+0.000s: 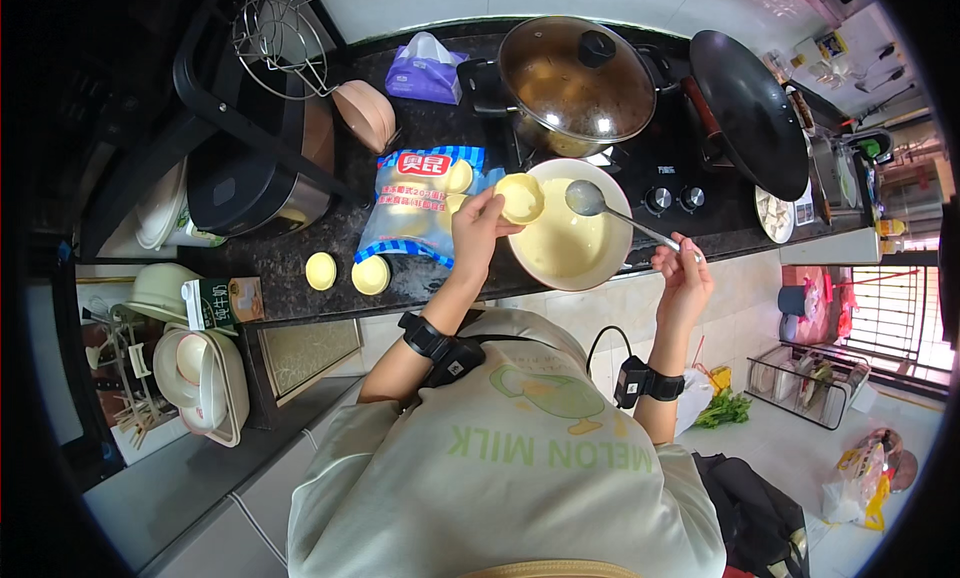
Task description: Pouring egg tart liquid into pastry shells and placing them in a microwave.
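My left hand (478, 222) grips a pale yellow egg tart shell (520, 199) at its edge, near the left rim of a white bowl (525, 267). Pale yellow liquid (562, 240) fills much of this bowl. Between the fingers of my right hand (684, 267) is the handle of a metal spoon (586, 198), its bowl over the liquid. A blue-and-clear plastic bag (409, 210) with more tart shells lies behind my left hand. On the counter to its left are two separate tart shells (321, 270), apart from each other.
A lidded pot (577, 83) stands on the black gas stove (667, 165) behind the bowl. A wok (750, 113) leans at the right. Purple tissue pack (425, 75), rice cooker (255, 195) and milk carton (223, 303) are on the left. A plate of white pieces (775, 214) sits far right.
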`<action>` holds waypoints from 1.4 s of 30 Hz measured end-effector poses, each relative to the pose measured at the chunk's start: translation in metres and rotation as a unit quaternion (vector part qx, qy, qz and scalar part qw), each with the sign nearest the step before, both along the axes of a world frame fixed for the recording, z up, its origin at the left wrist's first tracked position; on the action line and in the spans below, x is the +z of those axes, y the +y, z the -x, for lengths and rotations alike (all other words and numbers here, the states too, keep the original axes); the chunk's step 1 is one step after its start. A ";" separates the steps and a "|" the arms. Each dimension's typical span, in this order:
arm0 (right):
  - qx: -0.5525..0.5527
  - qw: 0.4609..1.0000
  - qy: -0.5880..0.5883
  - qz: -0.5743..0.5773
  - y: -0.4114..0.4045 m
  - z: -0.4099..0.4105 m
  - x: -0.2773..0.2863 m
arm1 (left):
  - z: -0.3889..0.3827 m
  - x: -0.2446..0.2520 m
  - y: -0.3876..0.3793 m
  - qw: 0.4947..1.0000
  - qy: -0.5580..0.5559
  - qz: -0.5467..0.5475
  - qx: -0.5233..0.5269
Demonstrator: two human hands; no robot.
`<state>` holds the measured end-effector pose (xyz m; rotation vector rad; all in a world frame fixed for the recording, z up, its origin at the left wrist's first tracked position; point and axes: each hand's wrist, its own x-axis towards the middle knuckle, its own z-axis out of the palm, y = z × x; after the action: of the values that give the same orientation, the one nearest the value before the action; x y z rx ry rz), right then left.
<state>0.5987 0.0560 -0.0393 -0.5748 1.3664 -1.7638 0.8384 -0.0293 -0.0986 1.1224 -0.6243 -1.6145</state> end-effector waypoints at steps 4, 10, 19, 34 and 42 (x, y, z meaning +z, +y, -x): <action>0.015 0.992 0.114 -0.060 0.002 -0.002 -0.014 | 0.000 -0.004 0.000 1.000 -0.013 0.009 0.005; 0.183 0.929 0.318 -0.054 -0.001 -0.007 -0.033 | 0.000 -0.011 0.001 1.000 -0.024 0.009 0.010; 0.199 0.868 0.453 -0.035 -0.020 -0.033 -0.034 | -0.001 -0.005 0.007 0.999 -0.029 -0.001 0.028; 0.121 0.944 0.280 -0.125 -0.010 -0.020 -0.039 | -0.007 -0.008 0.013 0.998 -0.026 -0.011 0.051; 0.110 0.897 0.425 -0.051 -0.023 -0.035 -0.036 | -0.007 -0.008 0.015 0.998 -0.024 -0.015 0.054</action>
<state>0.6334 0.0334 -0.0750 -1.4933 1.8485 -1.2663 0.8451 -0.0144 -0.1071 1.2002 -0.5624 -1.5122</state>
